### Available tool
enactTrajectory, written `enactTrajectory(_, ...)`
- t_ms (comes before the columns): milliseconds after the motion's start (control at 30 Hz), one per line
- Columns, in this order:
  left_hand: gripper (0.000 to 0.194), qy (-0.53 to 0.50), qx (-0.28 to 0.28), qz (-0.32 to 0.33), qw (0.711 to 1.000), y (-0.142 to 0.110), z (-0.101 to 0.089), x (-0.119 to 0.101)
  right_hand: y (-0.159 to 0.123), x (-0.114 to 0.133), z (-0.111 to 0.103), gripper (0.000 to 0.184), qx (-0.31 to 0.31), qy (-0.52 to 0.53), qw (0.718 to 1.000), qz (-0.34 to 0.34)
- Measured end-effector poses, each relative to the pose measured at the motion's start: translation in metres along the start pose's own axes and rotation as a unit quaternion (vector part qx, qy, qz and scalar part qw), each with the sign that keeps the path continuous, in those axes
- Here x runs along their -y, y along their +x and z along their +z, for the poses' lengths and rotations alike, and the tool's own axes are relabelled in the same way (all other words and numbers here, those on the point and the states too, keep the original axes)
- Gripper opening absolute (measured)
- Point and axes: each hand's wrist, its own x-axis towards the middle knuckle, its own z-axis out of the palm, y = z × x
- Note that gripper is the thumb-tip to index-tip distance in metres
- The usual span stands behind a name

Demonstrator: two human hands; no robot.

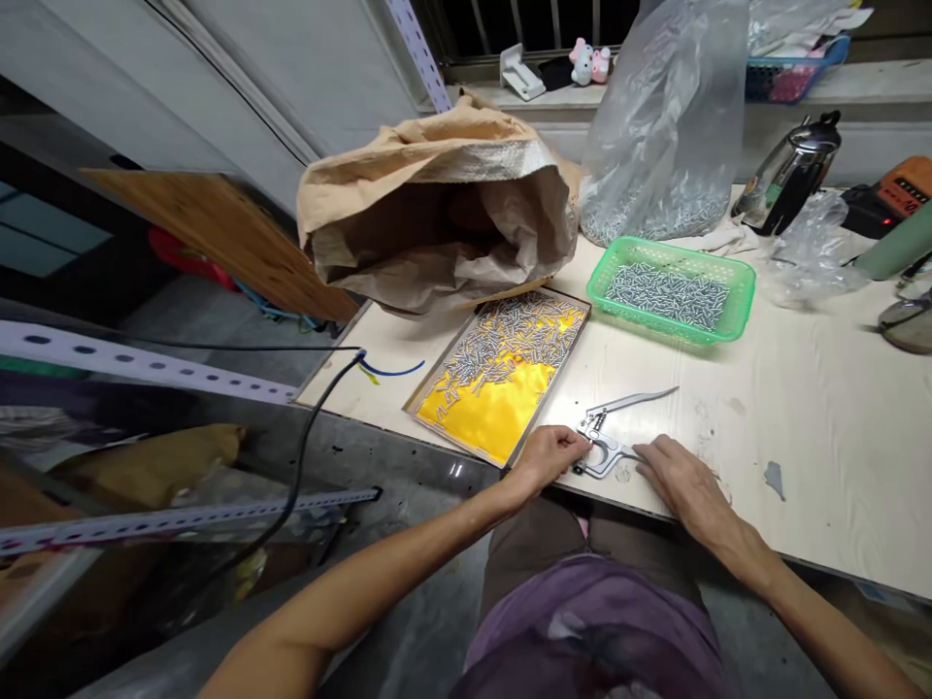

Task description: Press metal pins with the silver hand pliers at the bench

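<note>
Grey metal hand pliers (615, 451) with a C-shaped jaw, a coil spring and two spread handles lie at the table's front edge. My right hand (684, 485) has its fingers closed on the end of the lower handle. At the jaw, my left hand (548, 456) pinches thumb and forefinger together; whatever is between them is too small to name. Left of the pliers is a shallow tray (420, 396) lined with yellow cloth (484, 413), holding many small silvery metal pieces (502, 335). More such pieces fill a green plastic basket (744, 291) behind the pliers.
A large open brown paper sack (437, 233) overhangs the tray's back. Behind the basket stands a clear plastic bag (662, 126) of metal pieces. A kettle (793, 170) and an orange-and-black device (892, 199) sit back right. A black cable (306, 456) hangs over the left edge.
</note>
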Motion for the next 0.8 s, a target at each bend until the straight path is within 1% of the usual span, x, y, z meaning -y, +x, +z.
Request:
enactTrajectory(267, 0.028, 0.111, -0.027, 0.037, 0.993, -0.002, -0.003, -0.003, -0.001, 0.0, 0.003, 0.021, -0.01, 0.007, 1.0, 0.0)
enactTrajectory(400, 0.028, 0.154, -0.015, 0.045, 0.987, 0.001, -0.004, 0.0, -0.003, -0.001, 0.006, 0.021, -0.022, 0.003, 1.0, 0.0)
enactTrajectory(533, 0.029, 0.18, 0.002, 0.029, 0.983, 0.003, -0.006, 0.001, -0.004, -0.001, 0.006, 0.023, -0.014, 0.008, 1.0, 0.001)
enactTrajectory(600, 0.027, 0.179, 0.01, 0.022, 0.984, 0.003, -0.006, 0.001, -0.001, -0.005, 0.004, 0.022, -0.02, 0.007, 1.0, -0.005)
enactTrajectory(633, 0.027, 0.177, 0.012, 0.021, 0.984, 0.002, -0.006, 0.002, 0.002, -0.008, 0.003, 0.029, -0.026, 0.001, 1.0, -0.008)
enactTrajectory(700, 0.026, 0.175, 0.014, 0.023, 0.984, 0.002, -0.006, 0.004, 0.011, -0.016, 0.0, 0.058, -0.029, -0.023, 0.999, -0.013)
enactTrajectory(733, 0.027, 0.175, 0.015, 0.026, 0.984, 0.002, -0.005, 0.005, 0.015, -0.02, -0.001, 0.072, -0.02, -0.037, 0.999, -0.016)
enactTrajectory(800, 0.029, 0.173, 0.017, 0.032, 0.984, 0.002, -0.005, 0.007, 0.025, -0.027, -0.003, 0.088, 0.012, -0.06, 0.998, -0.028)
